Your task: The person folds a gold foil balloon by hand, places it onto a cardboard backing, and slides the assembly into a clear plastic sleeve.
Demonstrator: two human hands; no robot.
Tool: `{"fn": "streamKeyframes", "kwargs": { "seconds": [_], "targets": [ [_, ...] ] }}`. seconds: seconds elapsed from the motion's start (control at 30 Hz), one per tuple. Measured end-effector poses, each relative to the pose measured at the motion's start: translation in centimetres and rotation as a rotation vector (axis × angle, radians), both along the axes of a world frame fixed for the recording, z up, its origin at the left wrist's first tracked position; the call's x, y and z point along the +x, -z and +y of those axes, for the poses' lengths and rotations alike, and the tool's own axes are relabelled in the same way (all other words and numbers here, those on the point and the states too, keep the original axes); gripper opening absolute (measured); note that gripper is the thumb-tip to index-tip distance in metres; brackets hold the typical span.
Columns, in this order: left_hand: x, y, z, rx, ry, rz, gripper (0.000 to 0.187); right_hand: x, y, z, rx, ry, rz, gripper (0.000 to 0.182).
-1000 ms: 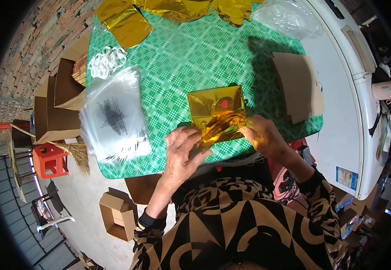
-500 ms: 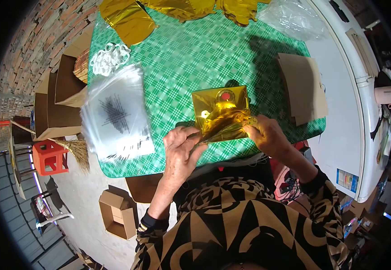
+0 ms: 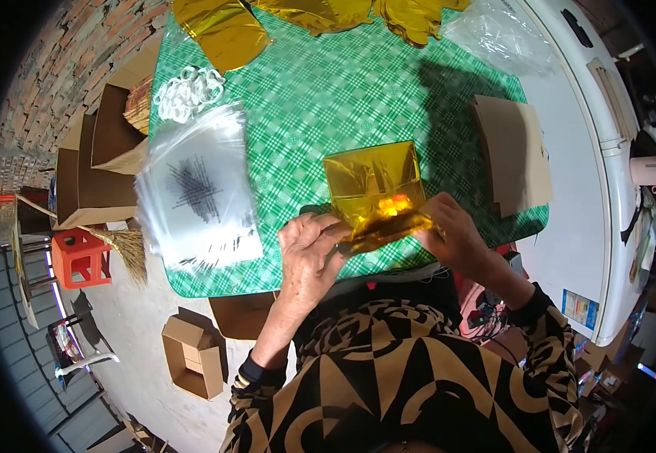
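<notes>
A shiny gold foil piece [image 3: 374, 176] lies folded near the front edge of the table, with creases across its face and a crumpled, glinting near edge. My left hand [image 3: 309, 253] pinches the near left corner of the foil, fingers curled and thumb pressed in. At the near right corner, my right hand [image 3: 452, 235] grips the foil between thumb and fingers. The near edge is bunched and raised between both hands. A stack of clear plastic bags [image 3: 198, 192] with dark print lies to the left of my left hand.
More gold foil [image 3: 226, 34] lies along the far edge beside a clear plastic bag [image 3: 498, 34]. White loops [image 3: 188, 93] sit at the far left of the green tablecloth [image 3: 328, 90]. Brown cardboard sheets [image 3: 515, 155] rest at right. A red stool [image 3: 80, 260] and open cartons [image 3: 193, 359] stand on the floor.
The near part of the foil has been drawn toward me and bunched, uncovering a flatter gold face; the red disc no longer shows. Both hands keep their hold, and my right hand has shifted slightly.
</notes>
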State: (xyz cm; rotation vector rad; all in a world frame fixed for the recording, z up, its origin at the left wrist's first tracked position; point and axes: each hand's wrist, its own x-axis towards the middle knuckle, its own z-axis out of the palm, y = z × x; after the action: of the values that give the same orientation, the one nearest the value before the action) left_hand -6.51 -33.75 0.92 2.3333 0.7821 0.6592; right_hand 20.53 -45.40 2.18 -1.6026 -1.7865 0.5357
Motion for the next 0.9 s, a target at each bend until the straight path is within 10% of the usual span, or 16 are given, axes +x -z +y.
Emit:
{"fn": "streamKeyframes", "kwargs": {
  "seconds": [0.23, 0.9],
  "targets": [
    [0.0, -0.1, -0.3, 0.076, 0.02, 0.077, 0.057, 0.9, 0.5, -0.4, 0.123, -0.134, -0.12, 0.047],
    [-1.3, -0.7, -0.3, -0.042, -0.028, 0.011, 0.053, 0.7, 1.1, -0.9, 0.203, -0.104, -0.293, 0.028]
  ]
}}
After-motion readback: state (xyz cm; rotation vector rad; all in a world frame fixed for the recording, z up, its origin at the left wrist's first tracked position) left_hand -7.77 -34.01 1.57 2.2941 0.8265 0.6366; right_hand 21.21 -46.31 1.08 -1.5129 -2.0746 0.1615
